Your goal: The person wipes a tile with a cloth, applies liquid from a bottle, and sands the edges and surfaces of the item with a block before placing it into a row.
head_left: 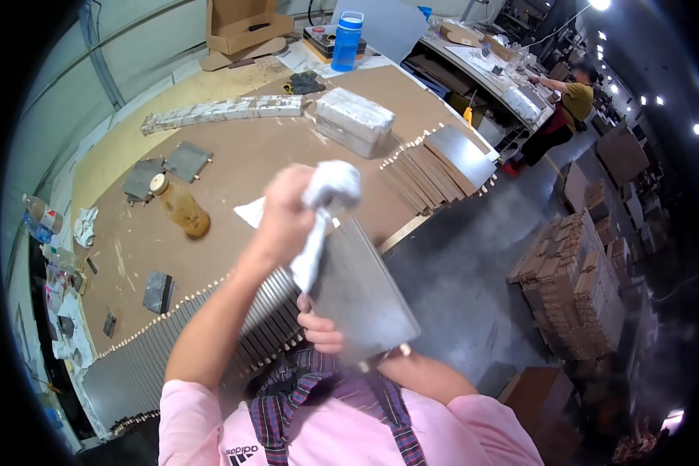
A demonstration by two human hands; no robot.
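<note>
My left hand (pixel 283 213), smeared by motion, is closed on a white cloth (pixel 334 185) above the upper end of a flat grey panel (pixel 365 291). Part of the cloth hangs down along the panel's left edge. Beneath the panel reaches my right arm, and the fingers of my right hand (pixel 323 332) curl round that same edge, gripping it. Small pale pegs stick out at the panel's corners. Close by on the left, a long row of similar grey panels (pixel 202 330) with pegged ends lies along the table's near edge.
Further panels (pixel 423 179) lean in a row at the table's right side. On the brown tabletop stand a jar of amber liquid (pixel 182 208) and a wrapped white block (pixel 355 120). A blue bottle (pixel 348 43) stands behind. Stacked boards (pixel 571 287) and a co-worker (pixel 571 105) are to the right.
</note>
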